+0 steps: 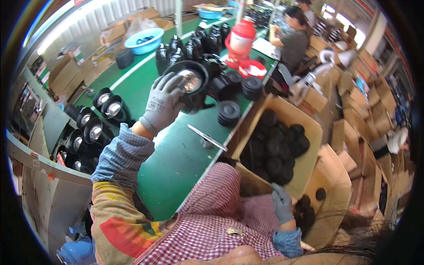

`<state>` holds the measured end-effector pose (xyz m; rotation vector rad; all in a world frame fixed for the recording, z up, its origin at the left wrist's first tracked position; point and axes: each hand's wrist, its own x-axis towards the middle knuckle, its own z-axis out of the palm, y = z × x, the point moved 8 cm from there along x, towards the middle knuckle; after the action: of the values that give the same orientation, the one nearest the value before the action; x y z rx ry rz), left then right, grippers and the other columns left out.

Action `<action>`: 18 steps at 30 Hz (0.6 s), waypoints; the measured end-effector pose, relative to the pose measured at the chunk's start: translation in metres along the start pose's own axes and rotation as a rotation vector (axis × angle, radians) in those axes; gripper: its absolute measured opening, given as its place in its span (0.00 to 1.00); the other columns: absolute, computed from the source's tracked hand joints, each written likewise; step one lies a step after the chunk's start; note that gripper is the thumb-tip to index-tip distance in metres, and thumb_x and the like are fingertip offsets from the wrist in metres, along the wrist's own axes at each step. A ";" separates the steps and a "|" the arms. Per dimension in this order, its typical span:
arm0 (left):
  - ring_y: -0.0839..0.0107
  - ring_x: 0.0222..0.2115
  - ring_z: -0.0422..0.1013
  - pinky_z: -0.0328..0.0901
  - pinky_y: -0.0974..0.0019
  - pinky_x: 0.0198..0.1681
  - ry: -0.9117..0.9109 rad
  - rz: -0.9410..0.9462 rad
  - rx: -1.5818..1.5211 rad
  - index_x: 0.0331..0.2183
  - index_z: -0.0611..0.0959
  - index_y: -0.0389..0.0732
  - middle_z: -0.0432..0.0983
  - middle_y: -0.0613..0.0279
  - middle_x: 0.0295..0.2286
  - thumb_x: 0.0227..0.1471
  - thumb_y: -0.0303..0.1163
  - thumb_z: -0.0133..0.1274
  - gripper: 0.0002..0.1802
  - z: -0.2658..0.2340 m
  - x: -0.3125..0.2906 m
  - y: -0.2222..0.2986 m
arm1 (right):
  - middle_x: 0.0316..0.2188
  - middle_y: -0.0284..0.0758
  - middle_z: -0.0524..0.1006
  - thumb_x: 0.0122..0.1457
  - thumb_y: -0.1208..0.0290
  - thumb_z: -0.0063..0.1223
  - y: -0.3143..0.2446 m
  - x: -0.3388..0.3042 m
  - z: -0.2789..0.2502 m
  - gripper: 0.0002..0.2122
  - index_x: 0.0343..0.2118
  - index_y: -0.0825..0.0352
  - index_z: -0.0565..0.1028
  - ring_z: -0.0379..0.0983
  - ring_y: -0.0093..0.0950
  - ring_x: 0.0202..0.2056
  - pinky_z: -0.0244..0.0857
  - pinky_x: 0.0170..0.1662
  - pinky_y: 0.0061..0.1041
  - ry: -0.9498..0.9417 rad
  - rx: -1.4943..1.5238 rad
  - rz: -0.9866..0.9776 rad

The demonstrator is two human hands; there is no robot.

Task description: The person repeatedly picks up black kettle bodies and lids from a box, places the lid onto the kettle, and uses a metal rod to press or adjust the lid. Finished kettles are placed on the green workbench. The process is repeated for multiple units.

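My left hand (162, 104), in a grey glove, reaches over the green work surface and grips the rim of a black jug (199, 90). The wide mouth of the jug faces up and shows a shiny silvery inside. A dark handle or spout juts from its lower side. Down at the right, my right hand (282, 204), also gloved in grey, is at the edge of a carton (316, 165) of black round lids (276, 154). Its fingers are stretched out and nothing shows in them. A stack of black rings or lids (229, 113) stands near the jug.
Black jugs with silvery insides (95, 132) stand at the left; dark bottle-shaped jugs (190, 48) stand farther back. Beyond are a red container (240, 42) and a blue basin (144, 41). A metal bar (207, 138) crosses the table edge. A co-worker (293, 42) sits at the far right.
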<state>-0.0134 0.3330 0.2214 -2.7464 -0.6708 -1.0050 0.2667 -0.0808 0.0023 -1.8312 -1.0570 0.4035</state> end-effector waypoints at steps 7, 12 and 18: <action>0.41 0.66 0.53 0.55 0.53 0.66 -0.493 0.277 -0.976 0.34 0.82 0.39 0.53 0.39 0.66 0.39 0.18 0.66 0.16 0.038 -0.043 0.190 | 0.62 0.47 0.69 0.68 0.65 0.50 -0.101 0.001 -0.033 0.24 0.63 0.72 0.66 0.63 0.40 0.65 0.53 0.68 0.34 0.001 0.034 -0.197; 0.49 0.68 0.52 0.59 0.56 0.64 -0.906 0.324 -1.440 0.30 0.82 0.39 0.50 0.42 0.68 0.34 0.12 0.60 0.16 0.116 -0.114 0.284 | 0.70 0.46 0.54 0.75 0.54 0.29 -0.069 -0.041 0.001 0.29 0.71 0.70 0.49 0.50 0.39 0.71 0.44 0.71 0.31 -0.149 0.154 -0.151; 0.61 0.52 0.71 0.64 0.61 0.58 -1.366 -0.246 -1.676 0.32 0.83 0.32 0.71 0.48 0.58 0.32 0.09 0.45 0.22 0.229 -0.167 0.315 | 0.69 0.51 0.55 0.75 0.59 0.31 -0.063 -0.121 0.008 0.28 0.70 0.72 0.50 0.48 0.47 0.71 0.40 0.72 0.39 0.075 0.128 -0.144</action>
<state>0.1493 0.0556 -0.0554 -4.6203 -0.0443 1.4074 0.1615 -0.1629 0.0323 -1.6334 -1.0790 0.3068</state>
